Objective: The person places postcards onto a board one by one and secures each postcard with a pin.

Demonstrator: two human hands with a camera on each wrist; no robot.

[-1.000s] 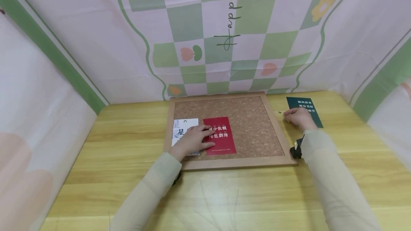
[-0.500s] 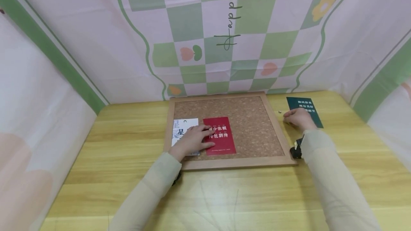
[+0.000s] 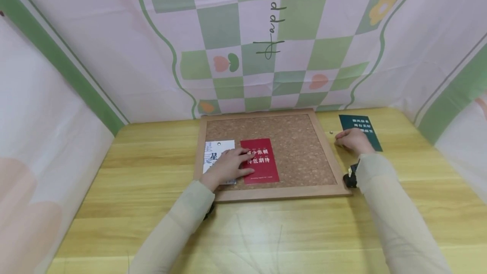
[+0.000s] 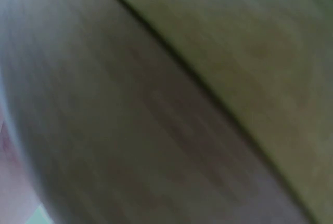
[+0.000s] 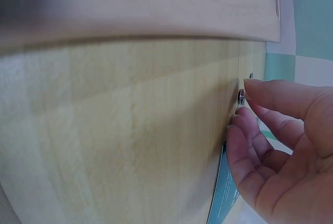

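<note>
My left hand (image 3: 224,167) rests with spread fingers across the white card (image 3: 208,155) and the left part of the red card (image 3: 262,172), both lying on the cork board (image 3: 296,147); it covers some of their print. A small round pin (image 3: 218,143) sits at the white card's top. Right of the board, my right hand (image 3: 354,139) is low over the table beside the dark green card (image 3: 355,121), partly covering it. In the right wrist view, the thumb and curled fingers of my right hand (image 5: 291,141) pinch a small metal thumbtack (image 5: 241,97).
Another thumbtack (image 3: 331,132) lies on the wooden table (image 3: 152,160) between the board's wooden frame (image 3: 327,149) and the green card. A patterned cloth (image 3: 220,24) hangs behind the table. The left wrist view is blurred, with a wooden edge and tabletop.
</note>
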